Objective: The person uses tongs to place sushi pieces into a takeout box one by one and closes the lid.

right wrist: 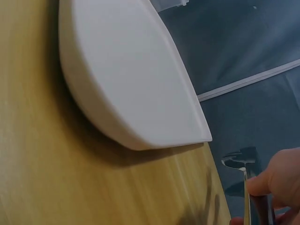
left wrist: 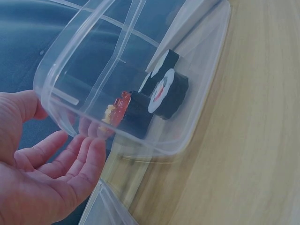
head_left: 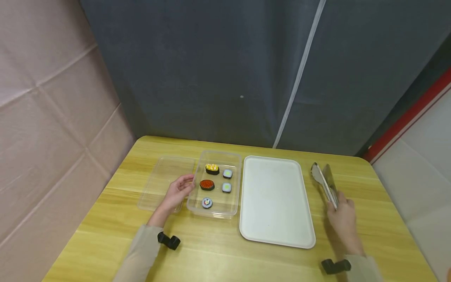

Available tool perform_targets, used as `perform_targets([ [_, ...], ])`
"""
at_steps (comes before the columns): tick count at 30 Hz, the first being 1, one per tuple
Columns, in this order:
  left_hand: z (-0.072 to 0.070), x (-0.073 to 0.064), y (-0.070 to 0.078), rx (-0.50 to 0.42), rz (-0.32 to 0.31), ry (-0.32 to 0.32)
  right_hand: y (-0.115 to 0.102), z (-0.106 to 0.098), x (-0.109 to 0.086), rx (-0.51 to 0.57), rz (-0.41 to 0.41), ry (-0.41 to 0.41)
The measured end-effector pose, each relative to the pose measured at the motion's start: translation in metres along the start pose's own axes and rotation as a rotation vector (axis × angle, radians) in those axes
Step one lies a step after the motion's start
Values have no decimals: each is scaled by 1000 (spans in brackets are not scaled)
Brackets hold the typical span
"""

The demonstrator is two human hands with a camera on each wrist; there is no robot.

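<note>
A clear plastic container (head_left: 213,214) stands left of the tray and holds toy-like sushi. Inside are a yellow-topped piece (head_left: 212,169), a red roe piece (head_left: 207,185), a round roll (left wrist: 168,94) and two squarish rolls with green centres (head_left: 227,187). My left hand (head_left: 180,191) is at the container's left side, its loosely bent fingertips (left wrist: 96,152) against the outer wall. Metal food tongs (head_left: 325,186) are gripped in my right hand (head_left: 343,219), above the table right of the tray. One tong arm ends like a spoon, the other in a flat blade.
A white rectangular tray (head_left: 276,201) lies between the container and the tongs. Left of the container, a clear lid (head_left: 158,184) lies flat, partly behind my left hand. A dark curtain (head_left: 211,78) hangs beyond the wooden table's (head_left: 211,250) far edge.
</note>
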State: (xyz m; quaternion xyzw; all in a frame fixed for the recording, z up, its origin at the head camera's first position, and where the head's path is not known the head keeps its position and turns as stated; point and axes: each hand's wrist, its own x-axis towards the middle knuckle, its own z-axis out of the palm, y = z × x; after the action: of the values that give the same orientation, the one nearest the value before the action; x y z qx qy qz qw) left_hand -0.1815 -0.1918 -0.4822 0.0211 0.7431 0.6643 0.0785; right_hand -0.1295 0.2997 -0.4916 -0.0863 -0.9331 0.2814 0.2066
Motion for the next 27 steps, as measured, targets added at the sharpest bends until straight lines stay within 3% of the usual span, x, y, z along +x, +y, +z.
perform_targets([
  [9,-1,2,-5,0,4,4,0,5,0,-38,163,-141],
  [21,-2,5,-8,-1,6,7,-7,10,3,-89,207,-256],
  [27,-2,4,-8,0,15,9,-7,13,2,-126,191,-235],
])
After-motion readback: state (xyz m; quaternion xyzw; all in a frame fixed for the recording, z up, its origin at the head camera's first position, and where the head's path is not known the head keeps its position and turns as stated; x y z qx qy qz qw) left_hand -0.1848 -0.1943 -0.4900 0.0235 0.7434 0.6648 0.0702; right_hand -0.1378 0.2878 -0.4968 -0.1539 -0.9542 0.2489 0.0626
